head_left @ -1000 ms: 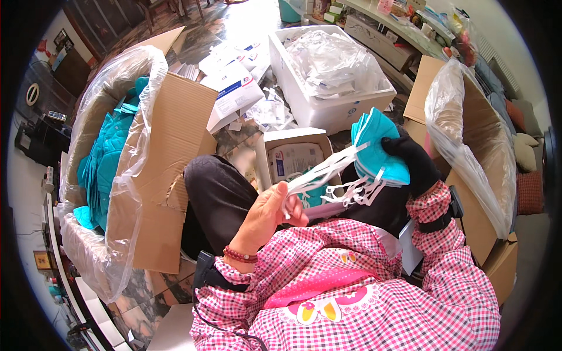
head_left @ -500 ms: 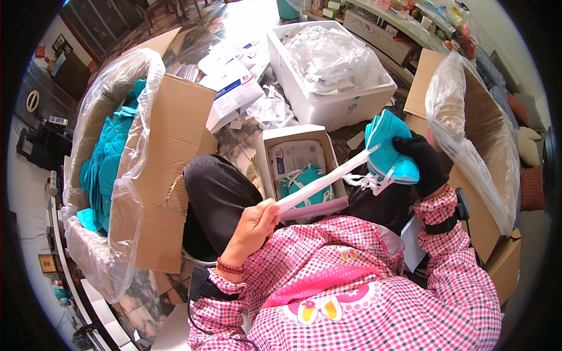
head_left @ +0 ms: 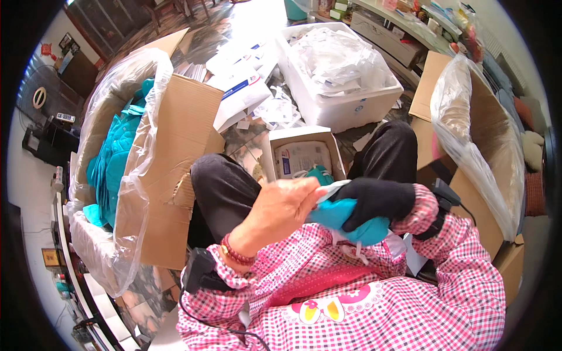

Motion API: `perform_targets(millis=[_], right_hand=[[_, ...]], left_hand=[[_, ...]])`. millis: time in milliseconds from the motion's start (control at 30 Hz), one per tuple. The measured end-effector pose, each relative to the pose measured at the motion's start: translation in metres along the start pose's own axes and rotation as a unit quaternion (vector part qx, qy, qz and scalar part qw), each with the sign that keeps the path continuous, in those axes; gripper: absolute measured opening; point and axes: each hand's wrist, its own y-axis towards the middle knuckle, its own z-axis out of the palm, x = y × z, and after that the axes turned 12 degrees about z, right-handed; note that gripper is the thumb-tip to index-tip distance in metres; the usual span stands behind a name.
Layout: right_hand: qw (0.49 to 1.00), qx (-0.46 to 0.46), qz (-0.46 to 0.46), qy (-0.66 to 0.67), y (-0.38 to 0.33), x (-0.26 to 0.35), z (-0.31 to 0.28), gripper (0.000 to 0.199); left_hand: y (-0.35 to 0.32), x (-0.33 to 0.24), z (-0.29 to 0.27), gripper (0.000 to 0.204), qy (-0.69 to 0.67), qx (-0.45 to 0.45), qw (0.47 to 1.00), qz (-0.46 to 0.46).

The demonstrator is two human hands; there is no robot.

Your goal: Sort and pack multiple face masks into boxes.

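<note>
Teal masks (head_left: pixel 331 214), slanting down rightward, are clasped by the gloved right hand (head_left: pixel 380 202). At their left end, whether the left hand (head_left: pixel 281 205) pinches anything cannot be told.

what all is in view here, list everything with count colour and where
held masks: several, teal, above the lap
small open box: 1, white, beyond the hands; packet and mask inside
left carton: 1, brown, plastic-lined
carton masks: many, teal, inside left carton
right carton: 1, brown, plastic-lined
foam bin: 1, white, upper middle
packets: many, white, in foam bin
banded box: at least 1, white and blue, floor left of foam bin
remote control: 1, light-edged, far left
knees: 2, black-trousered, either side of small open box
sleeves: 2, pink checked, lower frame
left fingers: one hand, bare, at held masks' edge
right fingers: one hand, black-gloved, gripping held masks
</note>
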Motion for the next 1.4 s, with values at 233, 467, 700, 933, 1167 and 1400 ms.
perform_targets(millis=[233, 467, 700, 933, 1167, 1400], right_hand=[[0.966, -0.119, -0.194, 0.125, -0.013, -0.012, 0.038, 0.048], [0.889, -0.024, -0.289, 0.355, -0.041, 0.015, 0.069, 0.037], [0.883, 0.328, -0.334, 0.040, -0.047, 0.006, 0.062, 0.037], [0.909, 0.301, -0.281, 0.064, -0.056, -0.032, 0.049, 0.037], [0.905, 0.284, -0.289, 0.126, -0.073, -0.076, 0.042, 0.037], [0.955, 0.133, 0.232, 0.131, -0.097, -0.025, 0.014, 0.038]], left_hand=[[-0.043, 0.001, 0.060, 0.020, -0.565, -0.147, 0.798, -0.147], [-0.035, -0.038, 0.042, 0.009, -0.353, -0.095, 0.930, 0.043], [-0.060, -0.080, 0.001, 0.019, -0.200, 0.134, 0.967, 0.088], [-0.107, -0.090, -0.005, 0.017, -0.210, 0.119, 0.970, 0.026], [-0.149, -0.087, -0.034, 0.023, -0.314, 0.110, 0.936, -0.116], [-0.167, -0.068, -0.018, 0.028, -0.360, 0.107, 0.915, -0.148]])
